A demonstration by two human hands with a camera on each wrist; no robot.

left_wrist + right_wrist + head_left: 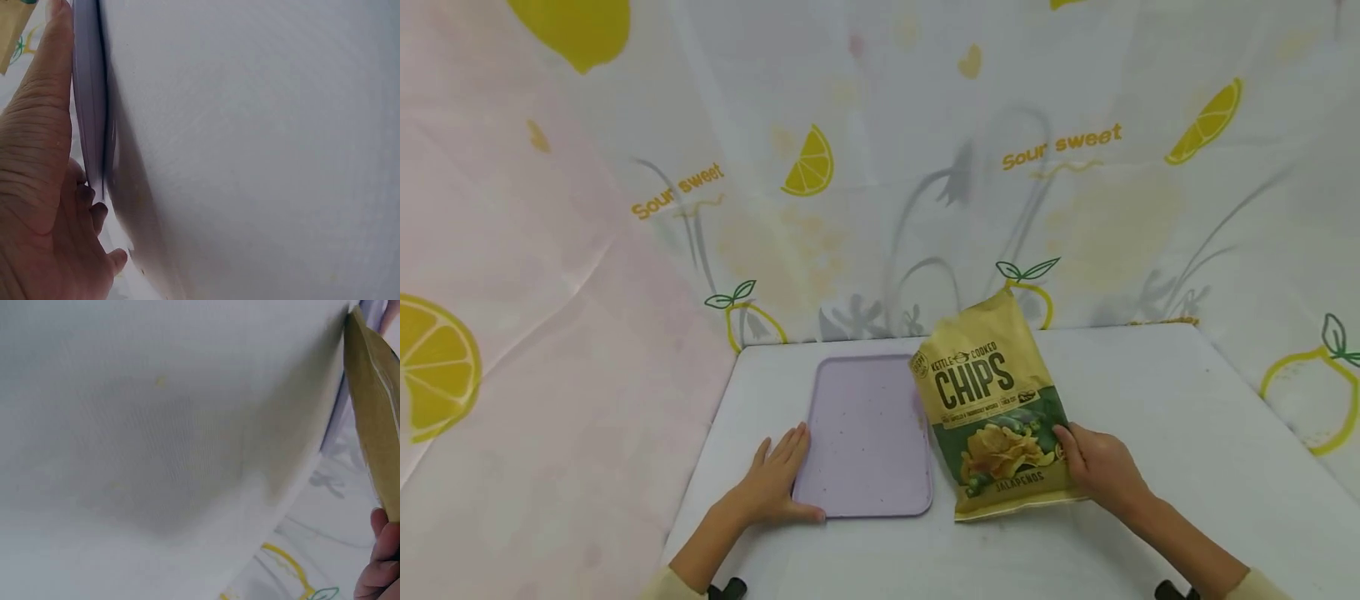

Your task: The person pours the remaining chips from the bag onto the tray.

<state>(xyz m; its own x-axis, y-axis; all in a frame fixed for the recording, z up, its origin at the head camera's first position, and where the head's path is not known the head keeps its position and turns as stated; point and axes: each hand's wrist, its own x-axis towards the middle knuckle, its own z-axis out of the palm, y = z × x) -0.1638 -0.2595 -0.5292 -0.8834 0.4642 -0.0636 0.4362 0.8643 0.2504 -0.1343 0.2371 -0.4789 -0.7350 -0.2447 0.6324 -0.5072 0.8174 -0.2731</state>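
Observation:
A yellow and green bag of jalapeño chips stands tilted at the right edge of a flat lavender tray, overlapping it in the head view. My right hand grips the bag's lower right edge, thumb on the printed front. In the right wrist view the bag's side and the curled fingers show at the right. My left hand rests at the tray's left side with fingers spread and straight, the thumb along its near corner. The left wrist view has the tray's edge against this hand.
The tray lies on a white table. Behind and beside it hangs a pale curtain printed with lemons and flowers. The table's far edge meets this cloth.

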